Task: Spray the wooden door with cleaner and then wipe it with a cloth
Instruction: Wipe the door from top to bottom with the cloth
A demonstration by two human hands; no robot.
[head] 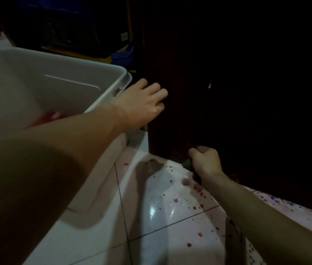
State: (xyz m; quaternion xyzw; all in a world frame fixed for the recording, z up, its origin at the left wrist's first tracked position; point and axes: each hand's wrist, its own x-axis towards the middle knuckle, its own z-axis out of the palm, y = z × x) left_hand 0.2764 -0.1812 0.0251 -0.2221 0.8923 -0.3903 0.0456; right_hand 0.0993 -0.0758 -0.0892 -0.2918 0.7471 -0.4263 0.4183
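Observation:
The dark wooden door (227, 92) stands ahead and to the right, its lower edge just above the tiled floor. My left hand (143, 102) reaches forward and holds the door's left edge, fingers curled round it. My right hand (204, 161) is low at the door's bottom and grips a grey cloth (188, 164) pressed against the wood. Most of the cloth is hidden under the hand. No spray bottle is in view.
A large white plastic tub (59, 88) fills the left side, close to the door's edge, with something red and pink (46, 116) inside. The glossy white tiled floor (160, 211) is scattered with several small coloured crumbs. Dark shelves lie behind.

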